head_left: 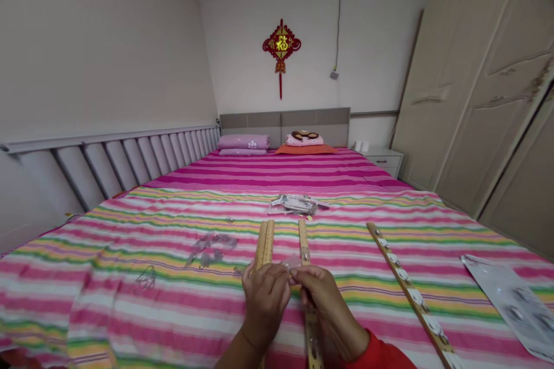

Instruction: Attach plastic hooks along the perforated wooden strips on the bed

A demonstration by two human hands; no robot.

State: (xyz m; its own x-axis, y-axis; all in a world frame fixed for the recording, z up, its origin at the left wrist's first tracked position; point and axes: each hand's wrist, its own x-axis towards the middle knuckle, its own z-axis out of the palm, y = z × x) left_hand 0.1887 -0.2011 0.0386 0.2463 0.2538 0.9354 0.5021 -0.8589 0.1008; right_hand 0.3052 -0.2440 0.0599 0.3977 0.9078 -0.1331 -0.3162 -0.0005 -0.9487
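My left hand (267,294) and my right hand (322,294) meet fingertip to fingertip over the striped bedspread. Between them they pinch a small clear plastic bag (294,260), its contents too small to make out. A wooden strip (303,233) with a metal fitting on it runs beneath my right hand. Beside it, partly covered by my left hand, lies a pair of wooden strips (265,242) with rows of holes. Farther right, another wooden strip (405,291) carries several white coiled pieces (416,297) and metal fittings along its length.
Several clear plastic bags (212,247) are scattered to the left, near a small crumpled clear piece (147,278). Beyond the strips sits a packet (294,204). A flat clear package (511,305) lies at far right. Padded rails (104,167) line the bed's left side.
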